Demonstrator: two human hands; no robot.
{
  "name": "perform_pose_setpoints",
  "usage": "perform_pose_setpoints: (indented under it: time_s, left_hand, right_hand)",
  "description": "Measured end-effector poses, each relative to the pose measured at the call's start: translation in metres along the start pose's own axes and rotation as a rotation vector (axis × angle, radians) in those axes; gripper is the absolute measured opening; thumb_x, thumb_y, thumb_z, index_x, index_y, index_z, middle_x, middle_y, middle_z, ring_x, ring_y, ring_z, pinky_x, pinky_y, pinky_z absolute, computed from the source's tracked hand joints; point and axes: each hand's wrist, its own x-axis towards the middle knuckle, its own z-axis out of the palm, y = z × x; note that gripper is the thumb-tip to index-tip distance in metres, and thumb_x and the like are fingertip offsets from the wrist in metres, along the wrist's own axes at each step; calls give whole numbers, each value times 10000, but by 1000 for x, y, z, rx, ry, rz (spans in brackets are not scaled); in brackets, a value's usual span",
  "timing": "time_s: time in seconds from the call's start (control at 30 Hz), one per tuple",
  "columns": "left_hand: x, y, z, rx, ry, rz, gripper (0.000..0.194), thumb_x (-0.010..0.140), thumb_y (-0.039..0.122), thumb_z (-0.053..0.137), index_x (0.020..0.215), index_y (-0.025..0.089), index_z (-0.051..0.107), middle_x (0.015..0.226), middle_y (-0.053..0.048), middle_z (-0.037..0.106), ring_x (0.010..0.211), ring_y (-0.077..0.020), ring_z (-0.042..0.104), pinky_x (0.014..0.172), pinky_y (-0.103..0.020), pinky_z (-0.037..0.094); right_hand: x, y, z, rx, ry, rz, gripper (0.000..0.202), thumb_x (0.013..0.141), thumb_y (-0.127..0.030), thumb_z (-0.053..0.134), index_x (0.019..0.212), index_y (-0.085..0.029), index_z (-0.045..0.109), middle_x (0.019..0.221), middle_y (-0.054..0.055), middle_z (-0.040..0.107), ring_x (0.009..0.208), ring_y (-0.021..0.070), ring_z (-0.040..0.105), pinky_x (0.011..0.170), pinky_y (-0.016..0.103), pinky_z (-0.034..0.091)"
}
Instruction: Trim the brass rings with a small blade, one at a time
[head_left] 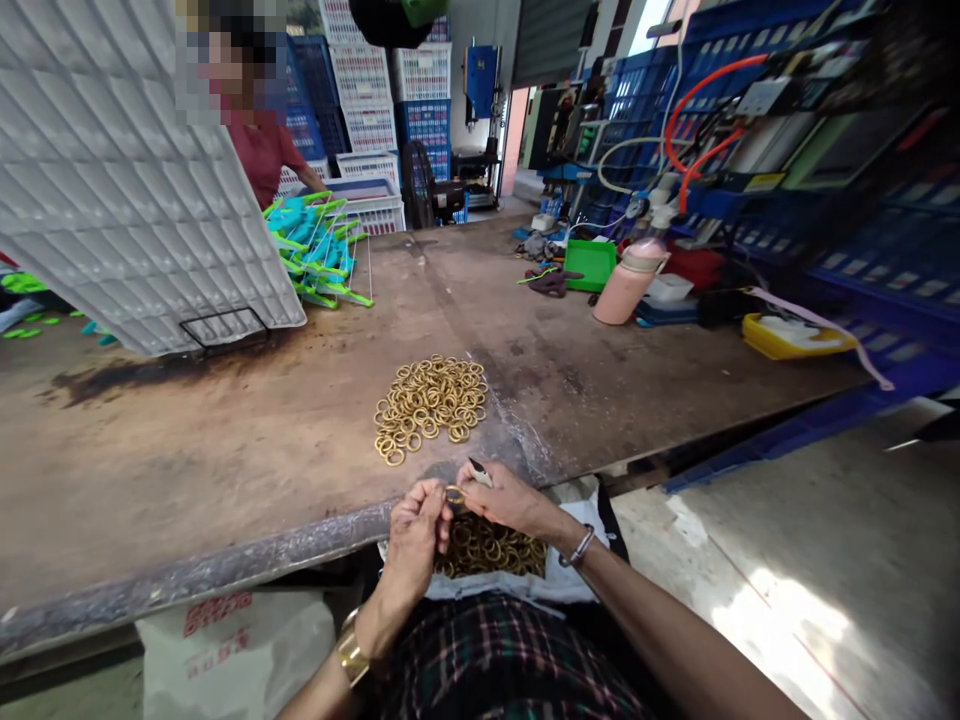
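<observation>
A brass-coloured ring [454, 494] is pinched between my two hands, just past the table's front edge. My left hand [417, 532] is closed, with thumb and fingertips on the ring's left side. On the other side, my right hand [511, 500] grips the ring and also has a small blade-like tool [481, 474] sticking up from its fingers. Below my hands lies an open white sack [574, 575] in my lap, filled with many similar rings [491, 548]. Ahead on the table sits a loose pile of gold rings [433, 400].
A large ribbed grey panel [142, 190] stands at the left, with green and turquoise plastic pieces [319, 245] beside it. A person [262, 160] is behind it. To the right are a pink bottle [628, 285], a green tray [590, 264] and a yellow dish [795, 338].
</observation>
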Motion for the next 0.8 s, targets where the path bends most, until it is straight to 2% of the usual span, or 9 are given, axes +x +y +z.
perform_pose_setpoints:
  time_s: [0.1,0.33,0.5,0.57,0.67,0.8]
  left_hand:
    - [-1,-2,-1,-11,-20,-26,332,699,478,590,684,171,465,492,81,430,359,-33,318,350,-155,263]
    - [-4,-3,-1,6,-118,-26,333,742,476,545,655,162,478,464,70,431,359,-40,319,353,-166,255]
    - [-4,-6,-3,-21,-147,-26,329,741,482,544,713,155,515,526,51,467,388,-46,349,372,-174,285]
    - [-4,-7,-2,-46,-129,-18,315,735,471,557,740,159,515,557,48,476,400,-48,356,374,-173,293]
    - [-4,-7,-2,-56,-112,-12,303,744,459,552,713,163,498,551,49,469,402,-47,351,379,-171,301]
    - [-3,-7,-3,-30,-99,24,320,755,468,535,672,163,485,537,51,450,410,-48,356,389,-171,307]
  right_hand:
    - [1,3,1,-42,2,-2,185,800,-252,400,643,-168,450,531,-66,433,468,53,342,469,177,268]
    - [7,3,9,-187,106,-30,168,798,-273,434,686,-162,491,552,-56,479,536,75,419,508,188,291]
    - [10,1,13,-199,101,-48,166,821,-246,407,730,-161,518,585,-46,519,566,83,466,535,188,323]
    - [11,0,13,-240,150,-42,197,841,-227,371,726,-162,517,599,-34,533,572,86,483,553,193,334]
    - [10,2,14,-462,212,-36,178,842,-187,373,777,-166,537,645,-7,568,582,100,496,557,210,313]
    - [5,4,17,-797,113,-58,149,786,-137,436,869,-174,554,698,22,608,626,126,528,561,234,273]
